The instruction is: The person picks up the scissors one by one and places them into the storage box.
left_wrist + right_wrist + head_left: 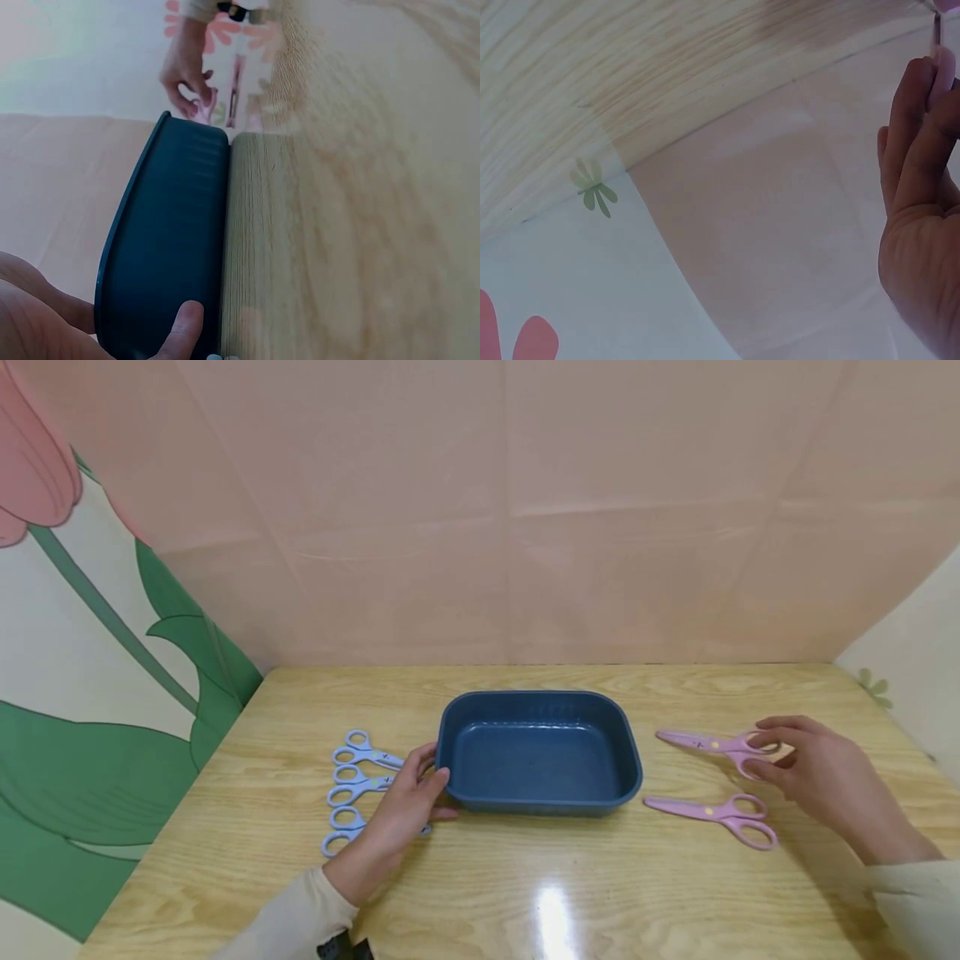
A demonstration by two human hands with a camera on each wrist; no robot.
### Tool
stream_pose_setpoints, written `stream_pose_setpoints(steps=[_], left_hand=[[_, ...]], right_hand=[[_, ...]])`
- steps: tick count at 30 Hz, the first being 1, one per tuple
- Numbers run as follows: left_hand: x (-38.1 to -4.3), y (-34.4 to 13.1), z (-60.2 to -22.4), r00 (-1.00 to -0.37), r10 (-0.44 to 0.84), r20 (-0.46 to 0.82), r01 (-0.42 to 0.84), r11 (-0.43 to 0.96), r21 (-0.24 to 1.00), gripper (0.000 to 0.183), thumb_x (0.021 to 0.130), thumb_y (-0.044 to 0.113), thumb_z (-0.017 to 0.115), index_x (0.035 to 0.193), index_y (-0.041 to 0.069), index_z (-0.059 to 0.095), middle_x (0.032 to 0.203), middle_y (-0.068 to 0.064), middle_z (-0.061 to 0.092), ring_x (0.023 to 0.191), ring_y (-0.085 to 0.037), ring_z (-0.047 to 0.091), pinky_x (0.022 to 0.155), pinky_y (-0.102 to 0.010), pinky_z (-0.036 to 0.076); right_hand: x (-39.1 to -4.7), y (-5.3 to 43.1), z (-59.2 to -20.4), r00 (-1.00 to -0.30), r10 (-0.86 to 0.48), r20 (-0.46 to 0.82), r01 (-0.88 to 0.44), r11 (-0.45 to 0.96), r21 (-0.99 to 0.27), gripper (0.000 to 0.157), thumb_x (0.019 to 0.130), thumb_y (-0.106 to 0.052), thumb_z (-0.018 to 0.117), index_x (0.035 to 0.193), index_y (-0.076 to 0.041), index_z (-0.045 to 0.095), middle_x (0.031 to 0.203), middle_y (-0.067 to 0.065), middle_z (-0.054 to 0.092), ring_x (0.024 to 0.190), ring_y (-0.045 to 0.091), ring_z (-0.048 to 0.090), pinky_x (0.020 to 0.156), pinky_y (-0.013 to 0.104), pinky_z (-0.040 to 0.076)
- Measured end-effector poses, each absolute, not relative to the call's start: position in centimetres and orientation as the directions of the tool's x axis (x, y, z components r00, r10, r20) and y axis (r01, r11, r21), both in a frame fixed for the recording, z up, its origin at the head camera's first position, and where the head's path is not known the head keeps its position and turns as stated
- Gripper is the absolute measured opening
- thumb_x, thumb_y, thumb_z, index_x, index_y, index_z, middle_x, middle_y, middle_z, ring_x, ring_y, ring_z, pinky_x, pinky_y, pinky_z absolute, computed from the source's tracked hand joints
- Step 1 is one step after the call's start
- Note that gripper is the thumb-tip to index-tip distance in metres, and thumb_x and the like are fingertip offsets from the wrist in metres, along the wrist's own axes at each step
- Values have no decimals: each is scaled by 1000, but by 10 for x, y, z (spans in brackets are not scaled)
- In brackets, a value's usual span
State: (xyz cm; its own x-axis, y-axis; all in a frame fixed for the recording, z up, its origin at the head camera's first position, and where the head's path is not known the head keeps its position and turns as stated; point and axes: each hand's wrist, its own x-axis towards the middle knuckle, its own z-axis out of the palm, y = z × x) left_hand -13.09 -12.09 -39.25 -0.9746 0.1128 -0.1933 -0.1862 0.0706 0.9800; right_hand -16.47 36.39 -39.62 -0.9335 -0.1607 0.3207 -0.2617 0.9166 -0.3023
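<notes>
A dark blue rectangular tub (538, 768) stands upright on the wooden table. My left hand (403, 806) holds its left end, with the thumb at the rim and other fingers along the outer wall. To the right of the tub, my right hand (828, 777) pinches the handle loops of pink scissors (708, 743), whose blades point left toward the tub. A second pair of pink scissors (712, 811) lies just in front, its blades also pointing left. In the right wrist view, my right hand (926, 165) shows at the right edge, only part of the pink handle visible.
Three pairs of light blue scissors lie left of the tub: a back pair (358, 748), a middle pair (352, 785) and a front pair (343, 831), partly hidden by my left hand and forearm. A pinkish backdrop (502, 527) rises behind the table.
</notes>
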Motion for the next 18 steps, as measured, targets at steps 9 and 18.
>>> stream_pose_setpoints(steps=[9, 18], left_hand=[[-131, -120, -391, -975, 112, -193, -187, 54, 981, 49, 107, 8, 42, 153, 4, 26, 159, -22, 30, 133, -39, 48, 79, -41, 60], [-134, -124, -394, -975, 135, -176, -174, 32, 984, 53, 106, 8, 41, 156, 11, 23, 161, -21, 28, 121, -40, 57, 79, -41, 60]], right_hand=[[-159, 361, -393, -932, -189, 310, -261, 943, -208, 45, 80, -30, 82, 116, -6, 71, 93, 9, 78, 69, 17, 73, 59, 36, 51], [-157, 358, -390, -921, -196, 338, -250, 960, -125, 25, 79, -39, 81, 94, -19, 81, 119, 12, 72, 56, 8, 61, 50, 20, 39]])
